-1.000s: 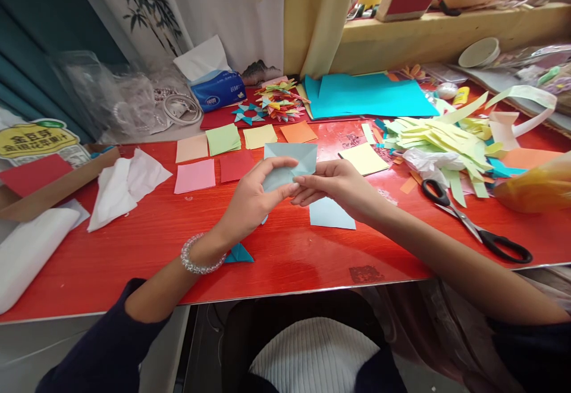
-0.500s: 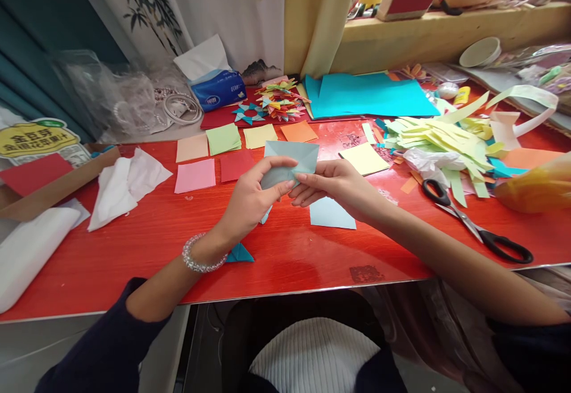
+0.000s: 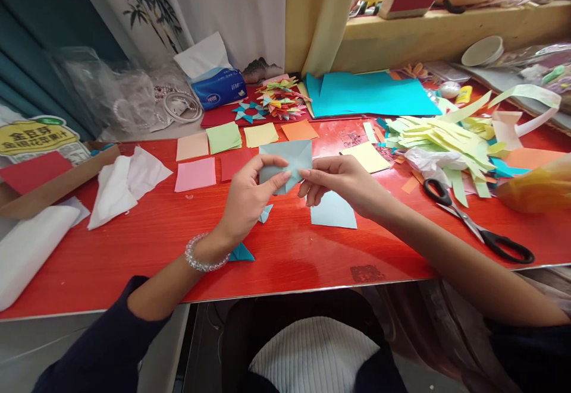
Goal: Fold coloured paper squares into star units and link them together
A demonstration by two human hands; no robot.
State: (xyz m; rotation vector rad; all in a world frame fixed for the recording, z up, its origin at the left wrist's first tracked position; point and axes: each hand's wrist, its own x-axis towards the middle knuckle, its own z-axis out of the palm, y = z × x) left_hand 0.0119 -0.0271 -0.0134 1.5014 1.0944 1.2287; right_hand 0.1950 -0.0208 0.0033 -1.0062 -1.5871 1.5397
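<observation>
A creased light blue paper square (image 3: 298,154) is held up over the red table, its lower edge partly folded. My left hand (image 3: 250,197) pinches its left side between thumb and fingers, a clear bead bracelet on that wrist. At the lower right edge of the square, my right hand (image 3: 343,182) touches it with the thumb, fingers curled beneath. Below the hands, another light blue paper square (image 3: 333,211) lies flat. A small folded light blue piece (image 3: 266,213) and a folded darker blue piece (image 3: 241,252) lie near my left wrist, both partly hidden.
Stacks of coloured squares, including pink paper (image 3: 195,175), lie behind my hands. Black-handled scissors (image 3: 466,223) rest at right beside yellow-green paper strips (image 3: 428,134). Crumpled tissue (image 3: 127,182) lies left. Behind are a tissue pack (image 3: 218,88), folded paper stars (image 3: 283,98) and blue sheets (image 3: 375,96).
The held paper square has shifted slightly left and tilted. My right fingers have spread a little lower, and more of the small folded light blue piece shows.
</observation>
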